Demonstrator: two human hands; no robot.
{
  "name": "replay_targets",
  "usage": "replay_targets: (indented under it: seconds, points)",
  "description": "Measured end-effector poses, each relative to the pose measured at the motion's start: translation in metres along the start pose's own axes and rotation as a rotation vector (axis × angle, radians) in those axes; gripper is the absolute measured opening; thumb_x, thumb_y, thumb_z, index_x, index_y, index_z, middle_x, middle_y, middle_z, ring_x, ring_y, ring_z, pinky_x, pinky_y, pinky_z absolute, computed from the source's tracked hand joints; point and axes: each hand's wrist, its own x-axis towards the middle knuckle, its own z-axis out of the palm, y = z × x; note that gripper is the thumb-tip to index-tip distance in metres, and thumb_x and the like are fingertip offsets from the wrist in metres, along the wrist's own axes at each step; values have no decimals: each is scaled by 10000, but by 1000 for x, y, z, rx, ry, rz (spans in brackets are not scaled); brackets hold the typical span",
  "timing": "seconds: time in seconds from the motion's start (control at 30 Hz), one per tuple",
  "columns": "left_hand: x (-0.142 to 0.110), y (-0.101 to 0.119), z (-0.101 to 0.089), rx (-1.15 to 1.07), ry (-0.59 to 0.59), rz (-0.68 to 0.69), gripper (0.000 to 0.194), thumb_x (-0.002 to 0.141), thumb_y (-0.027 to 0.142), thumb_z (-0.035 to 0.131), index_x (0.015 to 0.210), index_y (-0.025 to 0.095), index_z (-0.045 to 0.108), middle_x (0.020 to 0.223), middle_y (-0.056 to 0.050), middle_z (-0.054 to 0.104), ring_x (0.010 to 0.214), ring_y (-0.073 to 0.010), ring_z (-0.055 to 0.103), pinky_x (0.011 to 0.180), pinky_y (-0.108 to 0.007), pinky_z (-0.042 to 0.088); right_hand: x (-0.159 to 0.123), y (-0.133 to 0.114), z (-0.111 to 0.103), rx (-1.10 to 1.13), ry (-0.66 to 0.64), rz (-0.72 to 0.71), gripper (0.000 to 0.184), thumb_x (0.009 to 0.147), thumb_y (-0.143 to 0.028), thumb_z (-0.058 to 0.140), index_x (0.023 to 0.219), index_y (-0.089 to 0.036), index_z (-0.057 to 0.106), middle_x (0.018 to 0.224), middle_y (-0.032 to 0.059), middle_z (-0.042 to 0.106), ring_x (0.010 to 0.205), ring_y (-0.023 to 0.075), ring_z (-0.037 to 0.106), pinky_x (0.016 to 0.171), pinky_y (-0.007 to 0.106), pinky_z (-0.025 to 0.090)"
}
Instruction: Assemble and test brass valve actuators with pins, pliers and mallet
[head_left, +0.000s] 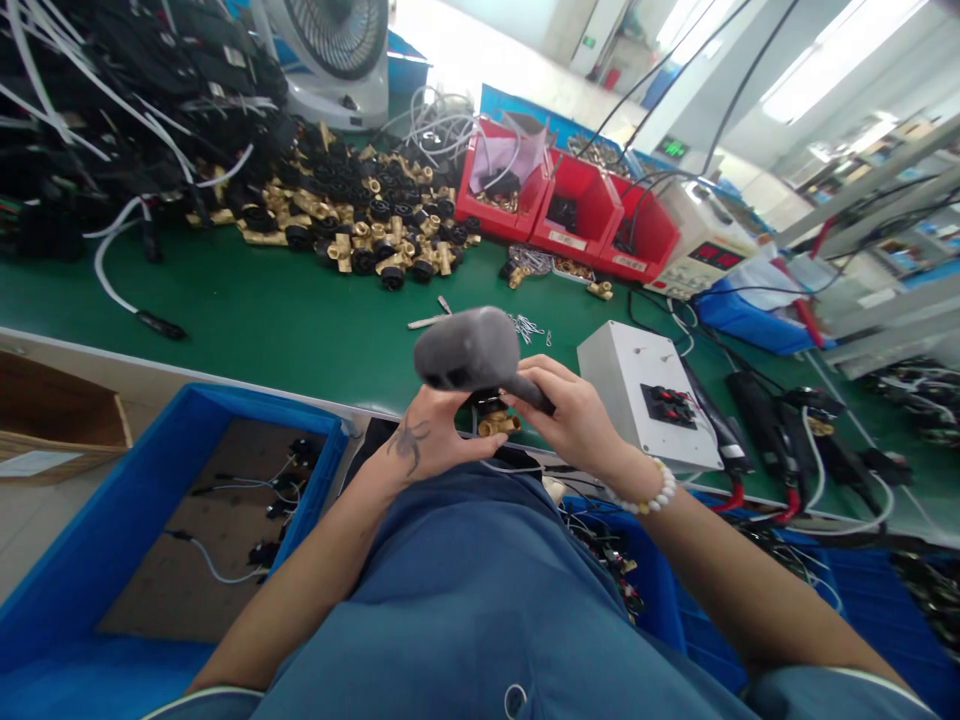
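In front of my body, both hands are close together at the bench edge. My left hand (439, 430) is curled around a brass pipe fitting (499, 426) with a black part on top; its thumb lies along the near side. My right hand (570, 415) has its fingers closed on the dark stem of a grey, rounded-headed piece (466, 350). That piece's head sits above the fitting and hides part of it. I cannot tell whether they touch. Small metal clips (527, 327) and a thin light-coloured tool (426, 322) lie just beyond.
A heap of brass fittings (375, 225) spreads behind, near a fan (330, 60). Red bins (574, 205) line the back. A white box (637, 390) stands right, before a power supply (705, 245). A blue crate (202, 400) sits below left.
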Motion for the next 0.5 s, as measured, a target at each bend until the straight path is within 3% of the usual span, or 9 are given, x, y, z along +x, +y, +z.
replay_targets:
  seconds: [0.13,0.2,0.27,0.37,0.5]
  points:
    - [3,-6,1,25,-19,4,731,733,377,805,1402,238,545,1119,-58,558,1041,-244,618,975,-439,576,-1,9,-5,-167,-90,-161,251,979,-200,455,1033,-196,700,1106,100,712,979,195,667,804,291,519]
    - [5,-7,2,-2,-2,0,746,732,345,808,1413,249,520,1105,-45,540,1033,-226,613,950,-416,586,-2,8,-13,-184,-83,-66,256,986,-258,476,1046,-208,719,1030,84,727,882,189,667,742,287,497]
    - [5,-5,3,-60,39,-30,744,724,333,817,1392,242,504,1130,-49,537,1073,-226,603,930,-403,595,-5,4,-26,-125,-18,116,239,975,-353,541,1001,-202,725,871,55,706,732,169,625,647,272,451]
    - [3,2,4,-165,90,-98,651,719,319,818,1283,231,506,1175,-58,533,1118,-221,586,866,-366,606,-16,-7,-50,99,101,354,369,959,-539,590,959,-184,692,652,-2,550,558,123,474,524,251,347]
    - [0,10,3,-161,117,-104,418,732,298,799,1048,207,542,1097,-46,531,1038,-202,582,835,-355,579,-33,-19,-67,385,247,446,560,977,-720,442,1009,-189,615,598,-36,430,483,104,344,459,254,262]
